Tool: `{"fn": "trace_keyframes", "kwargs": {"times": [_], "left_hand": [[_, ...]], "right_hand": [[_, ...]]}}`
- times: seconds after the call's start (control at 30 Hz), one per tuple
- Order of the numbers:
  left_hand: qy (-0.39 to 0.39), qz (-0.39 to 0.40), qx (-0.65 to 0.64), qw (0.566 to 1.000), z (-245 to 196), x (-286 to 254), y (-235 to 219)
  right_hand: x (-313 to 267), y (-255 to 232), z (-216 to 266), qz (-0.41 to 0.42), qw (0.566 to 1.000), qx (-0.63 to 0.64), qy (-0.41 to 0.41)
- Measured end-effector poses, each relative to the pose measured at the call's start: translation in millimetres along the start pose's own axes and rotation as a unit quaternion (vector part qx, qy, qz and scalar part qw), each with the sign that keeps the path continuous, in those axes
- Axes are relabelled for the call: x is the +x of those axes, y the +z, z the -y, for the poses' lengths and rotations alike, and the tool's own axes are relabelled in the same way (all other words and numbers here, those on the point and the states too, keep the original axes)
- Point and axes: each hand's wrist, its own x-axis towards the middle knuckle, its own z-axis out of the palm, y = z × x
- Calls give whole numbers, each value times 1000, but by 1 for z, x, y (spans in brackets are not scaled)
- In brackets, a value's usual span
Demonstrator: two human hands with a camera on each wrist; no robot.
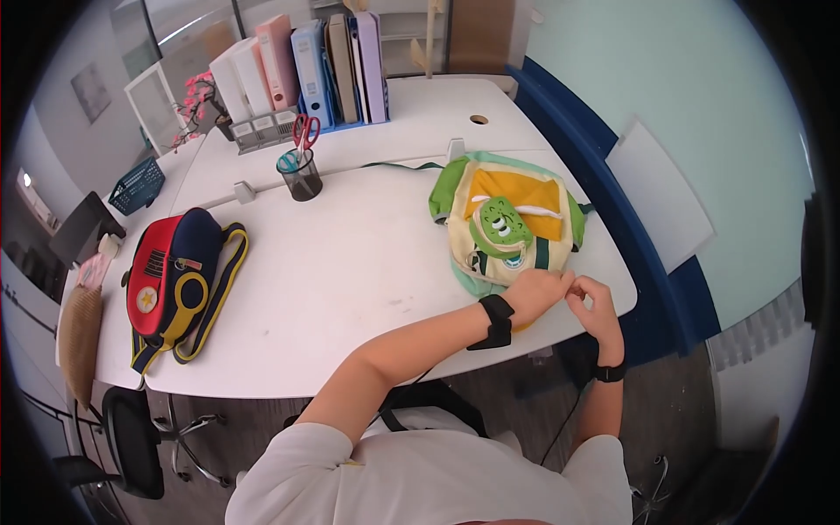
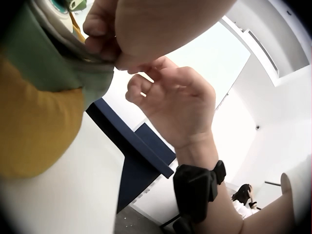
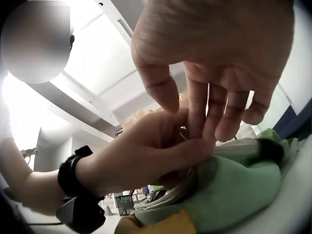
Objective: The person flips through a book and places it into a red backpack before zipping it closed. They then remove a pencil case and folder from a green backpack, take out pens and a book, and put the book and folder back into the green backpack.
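A cream, green and yellow backpack point(image 1: 464, 232) with a green smiling-face pouch point(image 1: 501, 227) lies at the table's right side. My left hand point(image 1: 538, 296) reaches across to its near edge. In the right wrist view the left hand point(image 3: 146, 146) pinches the pale green cloth point(image 3: 234, 183) at the bag's rim between thumb and fingers. Close beside it is my right hand point(image 1: 598, 311), its fingertips right at the left hand. Seen from the right wrist, the right hand point(image 3: 219, 53) has its thumb apart from its loosely bent fingers. Both wrists wear black bands.
On the table's left lies a red and navy bag point(image 1: 171, 284) with yellow-edged straps. A mesh pen cup point(image 1: 303, 179) with red scissors point(image 1: 306, 131) stands farther back. Upright binders point(image 1: 311, 74) line the rear, and a blue partition point(image 1: 647, 236) runs along the right.
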Motion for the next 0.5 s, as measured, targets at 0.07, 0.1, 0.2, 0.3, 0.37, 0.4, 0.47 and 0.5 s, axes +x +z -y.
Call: {"fn": "trace_keyframes", "kwargs": {"times": [0.07, 0.1, 0.2, 0.3, 0.37, 0.4, 0.47, 0.5], "left_hand": [[-31, -5, -8, 999, 0, 0, 0], [-59, -2, -15, 998, -4, 1, -3], [-126, -5, -64, 990, -8, 4, -5], [-148, -17, -95, 984, -5, 1, -5], [-156, -22, -100, 982, -1, -3, -4], [-162, -21, -100, 982, 0, -5, -6], [-167, -34, -107, 980, 0, -10, -6], [-166, -45, -111, 979, 2, -10, -11]], "right_hand": [[3, 2, -4, -28, 998, 39, -29], [5, 9, -2, -54, 997, 56, -26], [7, 25, -11, -70, 994, 78, 16], [13, 31, -15, -72, 997, 25, 23], [18, 31, -15, -66, 997, -27, -4], [21, 30, -15, -58, 997, -50, -25], [23, 27, -12, -48, 995, -69, -45], [25, 27, -6, -49, 996, -62, -45]]}}
